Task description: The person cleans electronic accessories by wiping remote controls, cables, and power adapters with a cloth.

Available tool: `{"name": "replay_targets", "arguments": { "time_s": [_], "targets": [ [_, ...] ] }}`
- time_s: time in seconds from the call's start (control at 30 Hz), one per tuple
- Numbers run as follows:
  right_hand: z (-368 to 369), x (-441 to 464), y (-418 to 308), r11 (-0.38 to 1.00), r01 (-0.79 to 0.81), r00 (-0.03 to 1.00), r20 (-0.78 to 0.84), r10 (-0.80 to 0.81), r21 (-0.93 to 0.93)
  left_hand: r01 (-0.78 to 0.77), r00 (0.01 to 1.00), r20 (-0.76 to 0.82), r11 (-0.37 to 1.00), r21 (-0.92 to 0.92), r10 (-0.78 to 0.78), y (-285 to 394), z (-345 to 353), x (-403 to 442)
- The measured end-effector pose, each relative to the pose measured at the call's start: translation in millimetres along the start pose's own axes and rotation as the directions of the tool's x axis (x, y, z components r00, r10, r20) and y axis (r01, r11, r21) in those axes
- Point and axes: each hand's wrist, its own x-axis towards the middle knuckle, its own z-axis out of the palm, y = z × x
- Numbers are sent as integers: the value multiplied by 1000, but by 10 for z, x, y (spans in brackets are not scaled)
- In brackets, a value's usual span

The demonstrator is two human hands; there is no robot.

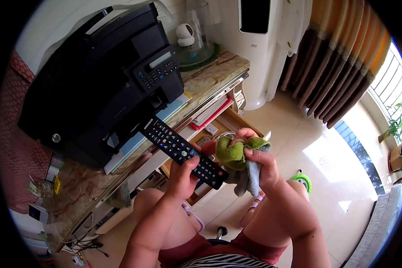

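My left hand [182, 177] is closed around the black remote [165, 139], thumb pressed on its button face near the lower half, so the remote slants across my palm with its branded end reaching up toward the printer [98, 98]. My right hand [262, 164] pinches a bunched green and grey cloth [231, 154] between thumb and fingers, just beside the remote's lower end. Both hands hang above the open drawer [237, 119].

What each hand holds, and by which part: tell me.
The left hand grips a long black plastic remote control around its middle; the right hand holds a fuzzy green and grey cloth by its bunched upper part.
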Motion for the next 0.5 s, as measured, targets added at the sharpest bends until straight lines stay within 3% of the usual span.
{"name": "replay_targets", "arguments": {
  "time_s": [0.1, 0.13, 0.2, 0.23, 0.3, 0.37, 0.5],
  "targets": [
    [-54, 21, 12, 999, -41, 999, 17, 41, -28, 29, 999, 12, 999, 23, -29, -16, 42, -45],
    [-146, 54, 40, 965, 8, 999, 46, 4, -261, 0, 1000, 3, 998, 56, 0, -20, 40, -49],
    [-179, 91, 27, 767, 157, 983, 173, -61, -622, -58, 998, -15, 991, 124, 60, -26, 34, -54],
    [-191, 83, 38, 768, 155, 983, 171, -60, -622, -56, 998, -16, 991, 124, 59, -30, 45, -58],
    [-228, 65, 81, 566, 257, 963, 256, -82, -784, -70, 997, -31, 985, 155, 75, -41, 70, -73],
    [-202, 55, 110, 556, 250, 966, 239, -94, -792, -66, 998, -3, 983, 171, 68, -79, 10, -86],
    [-156, 50, 164, 391, 285, 958, 244, -150, -875, -144, 987, 113, 942, 304, 114, -162, -36, -107]
  ]
}}
